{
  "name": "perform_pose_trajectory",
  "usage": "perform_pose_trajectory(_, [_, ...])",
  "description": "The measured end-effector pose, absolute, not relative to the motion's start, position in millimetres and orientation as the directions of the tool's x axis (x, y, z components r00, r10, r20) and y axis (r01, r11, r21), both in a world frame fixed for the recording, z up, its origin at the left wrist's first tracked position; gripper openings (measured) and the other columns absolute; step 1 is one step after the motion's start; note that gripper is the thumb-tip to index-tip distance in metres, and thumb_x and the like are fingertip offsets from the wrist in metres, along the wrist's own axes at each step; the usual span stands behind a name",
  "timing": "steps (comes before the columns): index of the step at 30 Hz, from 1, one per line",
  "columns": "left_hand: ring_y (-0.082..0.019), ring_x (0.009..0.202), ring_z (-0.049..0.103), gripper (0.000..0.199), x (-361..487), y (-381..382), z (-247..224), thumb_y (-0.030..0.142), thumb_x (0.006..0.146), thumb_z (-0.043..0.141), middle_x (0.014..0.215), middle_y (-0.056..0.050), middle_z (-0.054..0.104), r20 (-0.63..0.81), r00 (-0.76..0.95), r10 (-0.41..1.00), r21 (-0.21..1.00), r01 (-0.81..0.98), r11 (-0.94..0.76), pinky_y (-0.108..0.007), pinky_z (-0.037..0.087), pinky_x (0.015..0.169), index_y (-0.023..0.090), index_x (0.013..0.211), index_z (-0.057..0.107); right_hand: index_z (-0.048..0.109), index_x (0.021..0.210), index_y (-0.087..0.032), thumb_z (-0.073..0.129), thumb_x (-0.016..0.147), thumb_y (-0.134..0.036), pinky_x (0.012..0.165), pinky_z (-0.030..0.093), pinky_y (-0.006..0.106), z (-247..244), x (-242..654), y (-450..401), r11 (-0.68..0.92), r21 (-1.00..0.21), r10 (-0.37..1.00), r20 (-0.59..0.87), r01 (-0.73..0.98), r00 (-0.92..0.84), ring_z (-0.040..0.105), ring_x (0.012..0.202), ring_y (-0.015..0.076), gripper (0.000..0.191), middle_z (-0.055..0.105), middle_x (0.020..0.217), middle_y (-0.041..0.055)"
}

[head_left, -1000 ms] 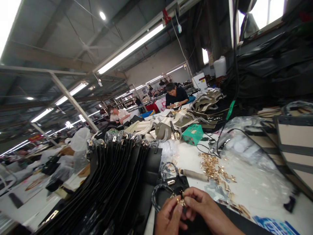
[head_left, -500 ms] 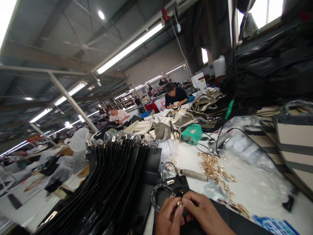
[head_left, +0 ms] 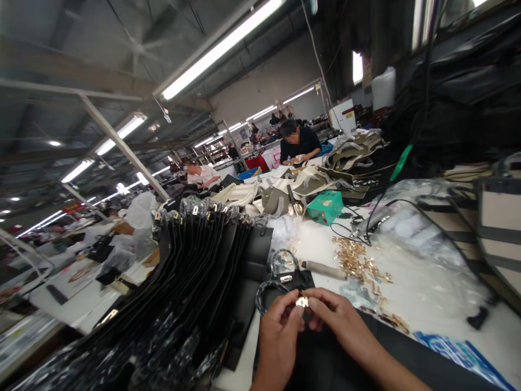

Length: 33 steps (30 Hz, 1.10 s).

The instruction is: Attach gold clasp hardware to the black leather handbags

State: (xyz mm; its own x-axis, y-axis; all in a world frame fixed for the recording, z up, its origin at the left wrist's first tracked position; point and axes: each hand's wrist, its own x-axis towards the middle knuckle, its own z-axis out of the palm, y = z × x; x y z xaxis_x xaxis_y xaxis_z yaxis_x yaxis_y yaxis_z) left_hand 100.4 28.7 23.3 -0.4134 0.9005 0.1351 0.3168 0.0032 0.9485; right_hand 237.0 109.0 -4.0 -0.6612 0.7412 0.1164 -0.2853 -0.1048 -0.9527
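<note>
Together, the left hand point(head_left: 278, 342) and right hand point(head_left: 334, 315) pinch a small gold clasp point(head_left: 302, 301) between their fingertips, raised just above a black leather handbag point(head_left: 291, 281) at the near edge of the table point(head_left: 321, 252). Loose gold fittings point(head_left: 354, 259) lie heaped to the right, within easy reach, while matching black bags point(head_left: 199, 255) stand packed in a row to the left.

We note bright, even light from ceiling fluorescent tubes point(head_left: 222, 49), daylight from a window point(head_left: 357, 68) upper right; soft shadows, glare on the plastic sheet point(head_left: 427, 260), edges bowed by distortion.
</note>
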Motion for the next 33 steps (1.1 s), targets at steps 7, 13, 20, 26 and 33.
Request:
perform_pose_trajectory(7, [-0.018,0.076,0.067,0.036,104.8,27.8,32.8,0.037,0.083,0.067,0.097,-0.009,0.074,0.047,-0.424,0.905,0.972,0.228,0.056,-0.027,0.056,0.065,0.015,0.111,0.07,0.069,0.108,-0.016,0.071,0.08,-0.051,0.063,0.05,0.028,-7.2,237.5,110.6,-0.129,-0.946,0.776,0.09,-0.298,-0.625,0.06,0.069,0.0168,0.045,0.068,0.084,0.0042])
perform_pose_trajectory(13, [-0.014,0.069,0.063,0.033,103.9,23.2,29.0,0.036,0.081,0.07,0.09,-0.008,0.074,0.055,-0.396,0.917,0.978,0.204,0.03,-0.025,0.052,0.063,0.015,0.106,0.072,0.071,0.105,-0.021,0.069,0.08,-0.051,0.071,0.053,0.029,-4.7,237.1,106.2,-0.043,-0.973,0.798,0.103,-0.226,-0.593,0.062,0.079,0.0204,0.039,0.066,0.085,0.0025])
perform_pose_trajectory(20, [-0.015,0.07,0.063,0.034,99.9,20.7,23.7,0.043,0.083,0.066,0.102,-0.01,0.067,0.113,-0.369,0.923,0.976,0.215,-0.034,-0.024,0.052,0.055,0.018,0.105,0.072,0.073,0.104,-0.024,0.072,0.077,-0.053,0.068,0.052,0.027,-22.7,230.5,108.8,-0.051,-0.977,0.783,0.09,-0.207,-0.616,0.064,0.081,0.0223,0.04,0.07,0.09,0.0032])
perform_pose_trajectory(26, [-0.014,0.068,0.058,0.036,106.2,14.9,28.5,0.044,0.084,0.064,0.098,-0.008,0.061,0.105,-0.399,0.911,0.967,0.255,0.0,-0.022,0.047,0.049,0.019,0.109,0.07,0.073,0.101,-0.02,0.073,0.077,-0.052,0.065,0.053,0.028,-14.5,234.1,103.1,-0.172,-0.949,0.753,0.047,-0.265,-0.656,0.065,0.08,0.0225,0.04,0.071,0.093,0.0056])
perform_pose_trajectory(33, [-0.02,0.088,0.059,0.043,52.8,-4.6,14.8,0.04,0.077,0.071,0.108,-0.009,0.063,0.237,-0.631,0.739,0.833,0.524,0.18,-0.032,0.048,0.08,0.02,0.114,0.064,0.068,0.101,-0.017,0.071,0.08,-0.053,0.061,0.05,0.028,-31.6,230.5,111.9,-0.3,-0.916,0.823,-0.107,-0.267,-0.558,0.065,0.077,0.02,0.042,0.069,0.09,0.0074])
